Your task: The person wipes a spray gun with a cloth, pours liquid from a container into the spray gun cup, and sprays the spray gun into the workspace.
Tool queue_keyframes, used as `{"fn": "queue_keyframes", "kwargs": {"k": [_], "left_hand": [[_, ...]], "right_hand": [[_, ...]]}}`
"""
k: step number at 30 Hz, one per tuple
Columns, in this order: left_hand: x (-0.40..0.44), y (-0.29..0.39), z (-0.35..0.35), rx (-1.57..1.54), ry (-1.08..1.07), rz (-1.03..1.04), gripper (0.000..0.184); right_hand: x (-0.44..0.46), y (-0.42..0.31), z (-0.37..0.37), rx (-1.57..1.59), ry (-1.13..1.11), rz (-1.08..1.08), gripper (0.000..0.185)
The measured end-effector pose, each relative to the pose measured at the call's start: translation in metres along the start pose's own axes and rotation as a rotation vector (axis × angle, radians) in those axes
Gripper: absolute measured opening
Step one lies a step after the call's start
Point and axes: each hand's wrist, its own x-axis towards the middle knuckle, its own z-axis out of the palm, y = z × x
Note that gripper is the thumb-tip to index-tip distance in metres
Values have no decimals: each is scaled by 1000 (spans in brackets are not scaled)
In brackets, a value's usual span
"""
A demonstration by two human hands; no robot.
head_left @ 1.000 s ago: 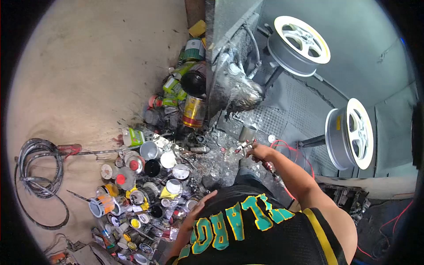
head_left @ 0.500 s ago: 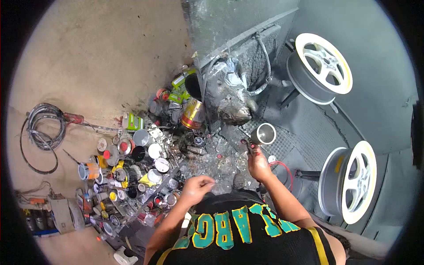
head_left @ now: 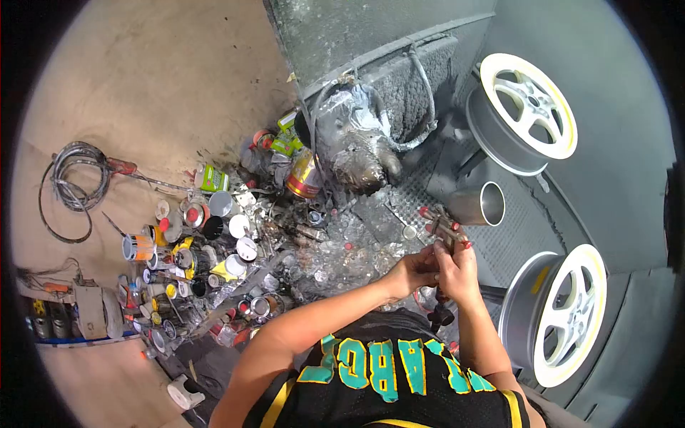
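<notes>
A spray gun [head_left: 444, 230] with red knobs and a metal cup [head_left: 479, 205] is in my right hand [head_left: 459, 273], whose fingers wrap round its body. Against the gun's lower part, beside my right hand, is my left hand [head_left: 410, 274]. Its fingers are bent and pressed together, and what they touch is too small to make out. The cup lies tilted with its open mouth facing right. Two white wheels stand on supports to the right, an upper wheel [head_left: 529, 105] and a lower wheel [head_left: 571, 315].
Paint cans and tins crowd the floor at left, among them an orange-labelled can [head_left: 138, 247] and a gold-red can [head_left: 305, 175]. A coiled hose [head_left: 75, 178] lies far left. A paint-crusted bundle [head_left: 354, 153] hangs beside a grey panel [head_left: 371, 28].
My left hand has come from beside my body to meet my right hand at the gun. The gun and cup have been raised and moved right. The view has shifted too.
</notes>
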Motion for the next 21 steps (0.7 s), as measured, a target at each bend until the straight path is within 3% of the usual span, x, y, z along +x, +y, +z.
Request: {"fn": "queue_keyframes", "kwargs": {"k": [3, 4, 5, 7, 9, 12, 13, 15, 16, 17, 18, 19, 21], "left_hand": [[2, -8, 4, 31, 6, 44, 55], [3, -13, 7, 33, 61, 74, 31], [3, -21, 4, 24, 60, 79, 31], [4, -36, -7, 36, -21, -6, 24], [4, -33, 0, -31, -13, 0, 24], [2, -27, 6, 199, 87, 140, 20], [0, -24, 3, 200, 91, 144, 20], [-11, -7, -4, 551, 222, 65, 20], [-14, -8, -9, 786, 329, 292, 19], [-19, 1, -11, 791, 324, 289, 19], [-23, 15, -10, 868, 322, 444, 21], [-23, 29, -7, 942, 319, 603, 23], [-20, 42, -4, 1024, 342, 690, 23]], "right_hand": [[-2, 6, 0, 7, 10, -35, 26], [-3, 2, 0, 20, 11, -35, 26], [-4, -3, -1, 33, 13, -35, 25], [-4, -4, -3, -250, -19, -131, 25], [0, -1, 1, -262, -29, -189, 29], [3, 8, 4, -340, 25, -214, 29], [3, 9, 3, -339, 22, -219, 29], [0, 13, 0, -300, 7, -197, 33], [-4, 20, 0, -295, 11, -194, 33], [-6, 32, 1, -322, -25, -157, 37], [-9, 46, 2, -349, -61, -121, 41], [-12, 59, 4, -406, -91, -245, 45], [-19, 60, 16, -395, -209, -64, 51]]}}
